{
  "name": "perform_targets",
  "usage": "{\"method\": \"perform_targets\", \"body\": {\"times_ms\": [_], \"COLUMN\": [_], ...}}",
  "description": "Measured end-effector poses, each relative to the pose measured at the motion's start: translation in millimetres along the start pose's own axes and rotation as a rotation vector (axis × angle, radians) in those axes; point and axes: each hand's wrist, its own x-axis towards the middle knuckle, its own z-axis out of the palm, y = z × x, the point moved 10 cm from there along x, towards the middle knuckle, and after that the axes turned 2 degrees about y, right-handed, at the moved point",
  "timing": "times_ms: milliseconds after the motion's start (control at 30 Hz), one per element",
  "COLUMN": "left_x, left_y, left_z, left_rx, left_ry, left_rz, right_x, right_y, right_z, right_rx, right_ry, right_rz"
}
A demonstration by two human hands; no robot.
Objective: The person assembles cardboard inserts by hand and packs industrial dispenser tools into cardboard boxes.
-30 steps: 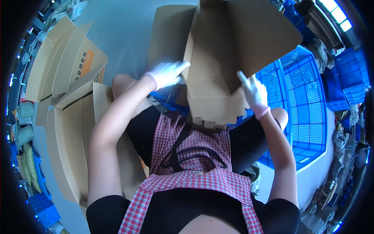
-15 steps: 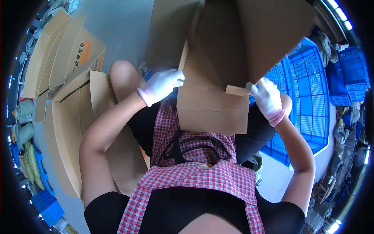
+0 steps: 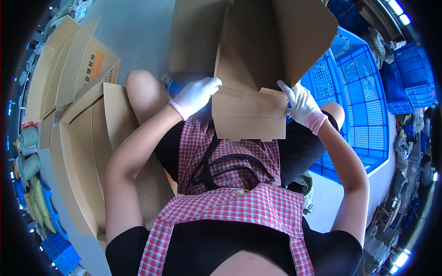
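An opened cardboard box [image 3: 251, 69] stands in front of my lap, its inside facing up and a fold-over end flap [image 3: 248, 120] hanging toward me over my checked apron [image 3: 235, 211]. My left hand [image 3: 195, 97], in a white glove with a pink cuff, pinches the box's near left corner. At the near right corner, my right hand [image 3: 305, 106], gloved the same way, grips the cardboard edge with the thumb on the inner side. Small tabs stick up along the fold between the two hands. The box's far end runs out of the picture.
More open cardboard boxes [image 3: 85, 152] lie on the floor at my left. A large blue plastic basket [image 3: 368, 124] with perforated walls stands at my right. Blue crates [image 3: 410, 69] are stacked behind it. A blue crate [image 3: 60, 253] sits at the lower left, near bundled sacks [image 3: 39, 202].
The right side panel has swung inward to the left. My right hand has moved a little left and up along the edge. The near flap's lower edge has risen slightly.
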Motion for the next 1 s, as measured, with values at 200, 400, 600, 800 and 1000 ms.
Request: {"method": "perform_targets", "body": {"times_ms": [200, 400, 600, 800, 1000], "left_x": [-5.7, 0.0, 23.2, 88.1, 111.8], "left_y": [8.6, 7.3, -15.8, 90.7, 25.3], "left_z": [14.3, 19.0, 1.3, 28.7, 130.0], "left_rx": [0.369, 0.266, -0.214, 0.48, -0.359], "left_ry": [-0.321, -0.134, 0.09, 0.241, -0.952], "left_rz": [0.055, 0.039, -0.242, 0.349, -0.175], "right_x": [-9.1, 3.2, 3.1, 1.5, 4.3], "right_y": [25.2, 39.3, 73.0, 86.2, 72.3], "right_z": [11.8, 2.1, 33.6, 46.0, 18.7], "right_rx": [0.093, 0.239, 1.078, 0.915, 0.745], "right_ry": [-0.07, 0.095, 0.713, 0.891, 0.798], "right_rz": [0.124, 0.299, 0.881, 0.959, 0.945]}}
